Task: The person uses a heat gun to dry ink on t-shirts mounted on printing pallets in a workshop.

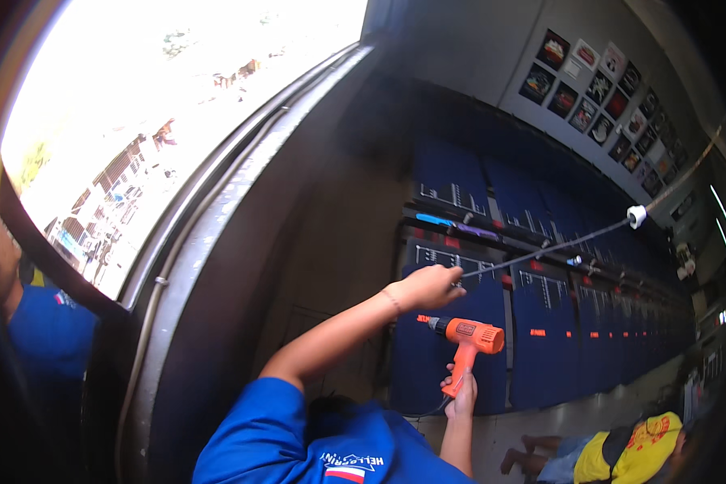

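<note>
My left hand (pixel 431 288) is stretched out ahead with its fingers closed around the near end of a thin dark cord (pixel 552 252). This cord runs up to the right, through a white fitting (pixel 636 216). Lower and to the right, my right hand (pixel 462 395) grips the handle of an orange heat gun (pixel 476 337). Its dark nozzle points left, over dark blue printed cloth panels (pixel 452 355). A power lead hangs from the gun's handle.
Rows of dark blue panels (pixel 540 355) with white and orange prints recede to the right. A blue strip (pixel 434 219) and a purple strip (pixel 476 231) lie between rows. A bright window (pixel 177 97) is at left. A person in a yellow shirt (pixel 649 444) is at lower right.
</note>
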`<state>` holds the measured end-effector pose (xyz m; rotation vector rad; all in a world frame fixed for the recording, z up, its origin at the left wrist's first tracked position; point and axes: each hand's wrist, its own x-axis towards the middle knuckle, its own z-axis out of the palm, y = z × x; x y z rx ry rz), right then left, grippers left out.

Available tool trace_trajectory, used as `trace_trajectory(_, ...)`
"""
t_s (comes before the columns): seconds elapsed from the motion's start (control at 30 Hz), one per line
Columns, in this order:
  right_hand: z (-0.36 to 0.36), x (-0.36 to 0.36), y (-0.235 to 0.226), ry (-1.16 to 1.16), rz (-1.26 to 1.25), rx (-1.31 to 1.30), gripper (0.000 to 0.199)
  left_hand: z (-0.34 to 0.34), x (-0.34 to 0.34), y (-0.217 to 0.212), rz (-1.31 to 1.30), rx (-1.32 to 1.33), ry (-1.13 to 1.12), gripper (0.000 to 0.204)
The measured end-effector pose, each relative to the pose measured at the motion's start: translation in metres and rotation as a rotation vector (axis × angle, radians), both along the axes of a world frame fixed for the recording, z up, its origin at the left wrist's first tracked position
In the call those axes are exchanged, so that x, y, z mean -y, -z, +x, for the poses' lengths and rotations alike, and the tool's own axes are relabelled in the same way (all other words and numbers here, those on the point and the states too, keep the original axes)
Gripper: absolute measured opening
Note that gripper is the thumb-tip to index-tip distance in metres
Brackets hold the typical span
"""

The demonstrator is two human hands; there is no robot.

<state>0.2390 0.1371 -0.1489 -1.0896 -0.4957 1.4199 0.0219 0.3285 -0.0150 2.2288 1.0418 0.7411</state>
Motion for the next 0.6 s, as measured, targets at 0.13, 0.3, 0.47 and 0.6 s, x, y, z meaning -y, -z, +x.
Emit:
trace_trajectory(0.13, 0.066, 0.022, 0.006, 0.049, -0.054, -0.150, 0.046, 0.026, 0.027, 0.062, -0.043, 0.051, -0.198, 0.022)
trace_trajectory(0.3, 0.188, 0.042, -0.009, -0.066, -0.056, -0.132, 0.054, 0.071, 0.014, 0.122, 0.289, -0.150, -0.506, 0.011)
trace_trajectory(0.47, 0.331, 0.054, -0.006, -0.188, -0.126, 0.128, 0.047, 0.120, 0.008, 0.150, 0.465, -0.580, -0.779, 0.017)
trace_trajectory(0.6, 0.398, 0.034, -0.044, -0.199, -0.243, 0.443, 0.043, 0.167, 0.006, 0.157, 0.157, -0.477, -0.864, 0.015)
